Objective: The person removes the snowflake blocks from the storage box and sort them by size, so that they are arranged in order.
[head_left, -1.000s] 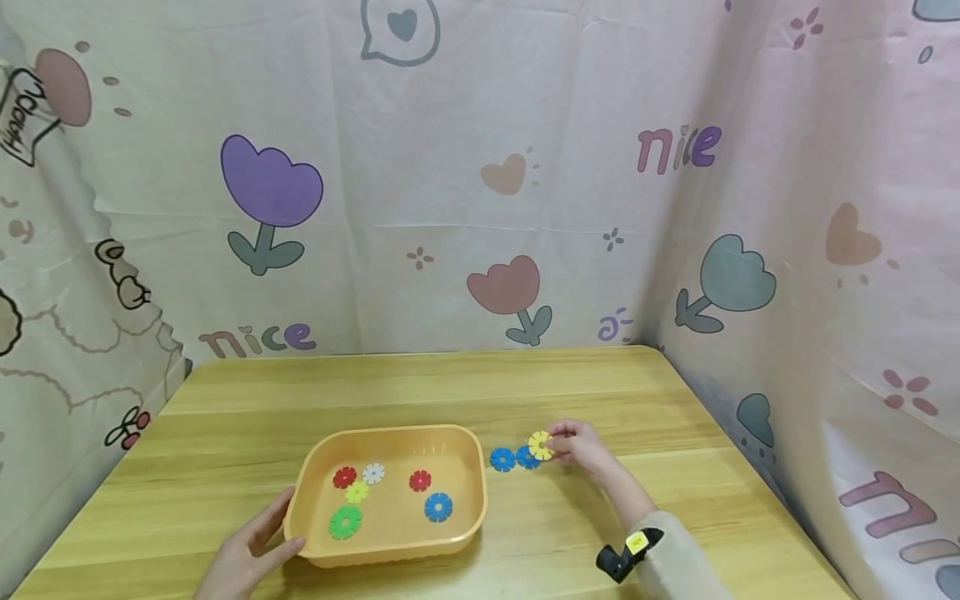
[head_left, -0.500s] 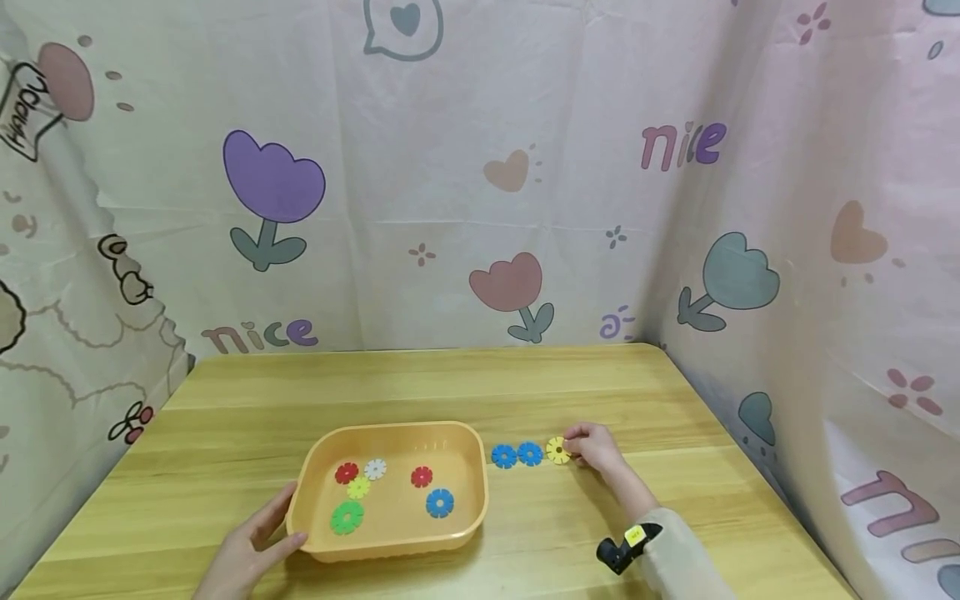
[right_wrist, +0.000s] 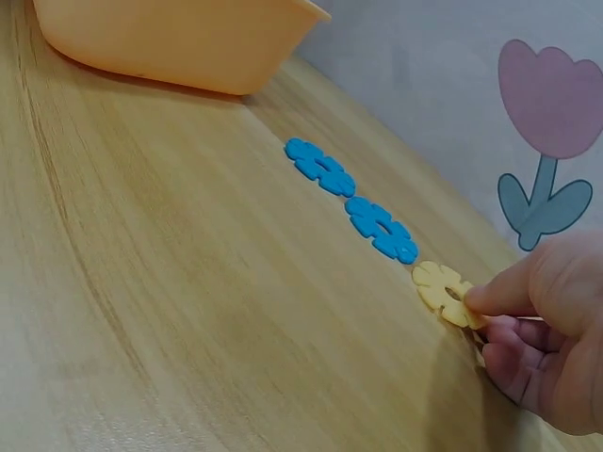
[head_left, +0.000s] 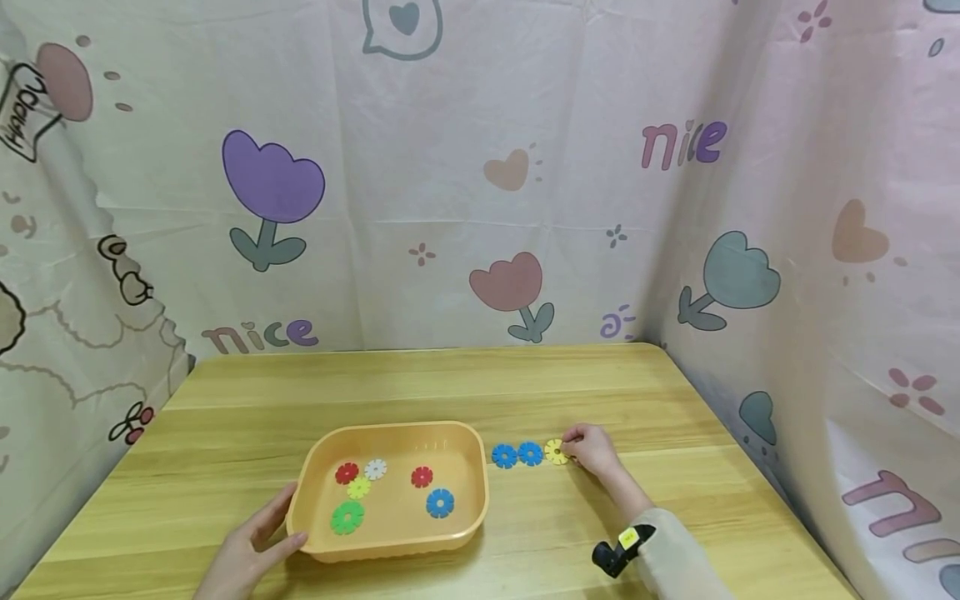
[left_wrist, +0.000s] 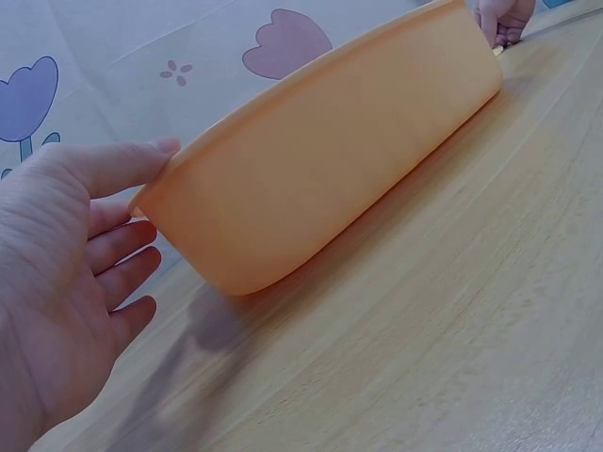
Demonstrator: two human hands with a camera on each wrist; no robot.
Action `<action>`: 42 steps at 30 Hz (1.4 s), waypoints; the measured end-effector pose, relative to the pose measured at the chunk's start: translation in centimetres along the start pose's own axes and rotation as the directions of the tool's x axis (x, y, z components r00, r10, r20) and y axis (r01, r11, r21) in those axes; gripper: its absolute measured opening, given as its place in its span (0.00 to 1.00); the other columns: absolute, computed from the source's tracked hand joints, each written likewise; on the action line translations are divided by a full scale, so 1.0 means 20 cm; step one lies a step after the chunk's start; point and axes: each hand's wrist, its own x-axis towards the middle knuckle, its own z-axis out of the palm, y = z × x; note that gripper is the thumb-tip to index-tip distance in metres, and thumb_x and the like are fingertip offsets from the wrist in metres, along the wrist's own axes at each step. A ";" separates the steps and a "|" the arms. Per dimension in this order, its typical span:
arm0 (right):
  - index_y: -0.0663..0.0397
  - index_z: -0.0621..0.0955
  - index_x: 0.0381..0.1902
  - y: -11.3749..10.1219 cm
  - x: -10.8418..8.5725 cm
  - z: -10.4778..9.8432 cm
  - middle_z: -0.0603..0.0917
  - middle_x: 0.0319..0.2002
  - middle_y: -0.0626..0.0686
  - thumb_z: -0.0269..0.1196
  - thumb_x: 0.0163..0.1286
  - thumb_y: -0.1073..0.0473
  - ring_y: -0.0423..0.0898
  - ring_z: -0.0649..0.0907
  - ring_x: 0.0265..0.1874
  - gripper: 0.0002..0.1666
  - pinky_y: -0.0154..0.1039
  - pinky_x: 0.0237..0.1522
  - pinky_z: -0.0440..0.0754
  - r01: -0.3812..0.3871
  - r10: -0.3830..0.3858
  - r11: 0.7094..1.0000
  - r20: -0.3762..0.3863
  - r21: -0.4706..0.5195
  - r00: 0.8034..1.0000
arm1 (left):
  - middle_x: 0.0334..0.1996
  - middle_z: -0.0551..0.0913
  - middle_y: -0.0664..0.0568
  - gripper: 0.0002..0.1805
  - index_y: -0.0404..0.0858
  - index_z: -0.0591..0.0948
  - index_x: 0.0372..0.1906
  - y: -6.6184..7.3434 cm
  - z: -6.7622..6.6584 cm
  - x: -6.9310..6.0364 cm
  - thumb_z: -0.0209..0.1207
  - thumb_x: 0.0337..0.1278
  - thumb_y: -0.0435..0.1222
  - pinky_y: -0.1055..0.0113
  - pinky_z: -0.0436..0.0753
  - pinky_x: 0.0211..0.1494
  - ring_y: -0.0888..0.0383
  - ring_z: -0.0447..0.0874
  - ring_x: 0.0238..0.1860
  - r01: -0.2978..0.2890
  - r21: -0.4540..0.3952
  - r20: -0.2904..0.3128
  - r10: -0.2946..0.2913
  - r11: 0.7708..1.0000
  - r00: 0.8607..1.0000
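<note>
My left hand (head_left: 251, 546) grips the near left corner of the orange tray (head_left: 390, 550), its thumb on the rim (left_wrist: 174, 155). To the right of the tray, two blue flower discs (head_left: 504, 456) (right_wrist: 382, 229) lie side by side on the table. My right hand (head_left: 596, 450) pinches the right edge of a yellow disc (head_left: 555, 452) between thumb and fingers; in the right wrist view this disc (right_wrist: 441, 290) is at the end of the row, close to the second blue one.
Inside the tray lie a green disc (head_left: 347, 517), a blue disc (head_left: 440, 503), a white disc (head_left: 376, 469), a small yellow disc (head_left: 358, 487) and two red discs (head_left: 347, 473). A patterned curtain (head_left: 420, 292) stands behind the wooden table (head_left: 420, 383).
The yellow disc has gone from over the second blue disc to the table at its right, with my right hand, then slightly left. The left hand keeps its grip on the tray.
</note>
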 end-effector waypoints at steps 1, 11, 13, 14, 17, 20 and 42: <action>0.67 0.80 0.31 0.00 0.00 0.00 0.78 0.23 0.51 0.63 0.55 0.71 0.42 0.75 0.19 0.04 0.33 0.20 0.75 0.002 -0.002 1.000 -0.002 0.000 1.000 | 0.68 0.51 0.34 0.44 0.33 0.51 0.72 0.00 0.00 0.00 0.60 0.58 0.43 0.35 0.57 0.59 0.35 0.50 0.66 -0.002 0.000 -0.001 0.002 1.000 1.000; 0.68 0.80 0.32 0.01 0.00 -0.02 0.80 0.24 0.52 0.64 0.56 0.72 0.43 0.77 0.22 0.05 0.35 0.23 0.78 0.007 -0.007 0.997 0.004 0.075 1.000 | 0.68 0.51 0.34 0.44 0.32 0.51 0.71 0.00 0.00 0.00 0.60 0.58 0.44 0.35 0.57 0.59 0.35 0.50 0.66 0.001 0.002 -0.001 -0.001 1.000 1.000; 0.69 0.79 0.32 0.01 -0.01 -0.04 0.79 0.24 0.53 0.63 0.57 0.71 0.44 0.78 0.22 0.05 0.35 0.24 0.80 0.007 -0.008 0.995 0.009 0.101 1.000 | 0.68 0.51 0.34 0.44 0.32 0.51 0.72 0.00 0.00 0.00 0.60 0.58 0.44 0.35 0.57 0.60 0.34 0.50 0.66 0.009 0.011 0.002 -0.009 1.000 1.000; 0.70 0.79 0.33 0.00 -0.01 -0.04 0.79 0.24 0.53 0.63 0.57 0.71 0.45 0.79 0.22 0.06 0.36 0.24 0.80 0.005 -0.006 0.993 0.013 0.118 1.000 | 0.68 0.51 0.34 0.44 0.32 0.51 0.72 0.00 0.00 0.00 0.60 0.57 0.45 0.35 0.57 0.60 0.34 0.50 0.66 0.011 0.012 0.003 -0.011 1.000 1.000; 0.72 0.78 0.35 -0.02 -0.01 -0.06 0.79 0.25 0.54 0.62 0.59 0.71 0.46 0.79 0.23 0.07 0.38 0.25 0.81 0.007 -0.012 0.990 0.032 0.141 0.999 | 0.68 0.51 0.34 0.44 0.33 0.51 0.72 0.00 0.00 0.01 0.60 0.57 0.45 0.36 0.58 0.60 0.35 0.50 0.66 0.014 0.014 -0.001 -0.014 1.000 1.000; 0.72 0.78 0.38 -0.07 -0.01 -0.07 0.79 0.27 0.54 0.61 0.60 0.71 0.45 0.78 0.25 0.09 0.39 0.28 0.81 0.014 -0.021 0.987 0.043 0.159 0.999 | 0.68 0.52 0.35 0.44 0.33 0.51 0.72 -0.01 0.00 0.01 0.60 0.57 0.44 0.36 0.58 0.60 0.35 0.51 0.66 0.012 0.010 -0.005 -0.012 1.000 1.000; 0.71 0.78 0.42 -0.54 -0.13 0.11 0.79 0.31 0.54 0.61 0.61 0.69 0.58 0.80 0.35 0.11 0.52 0.40 0.81 0.184 -0.282 0.926 0.282 0.329 0.917 | 0.67 0.53 0.33 0.41 0.30 0.52 0.71 -0.01 0.01 -0.01 0.59 0.60 0.41 0.42 0.62 0.60 0.34 0.55 0.64 -0.049 0.065 -0.032 0.051 0.997 0.998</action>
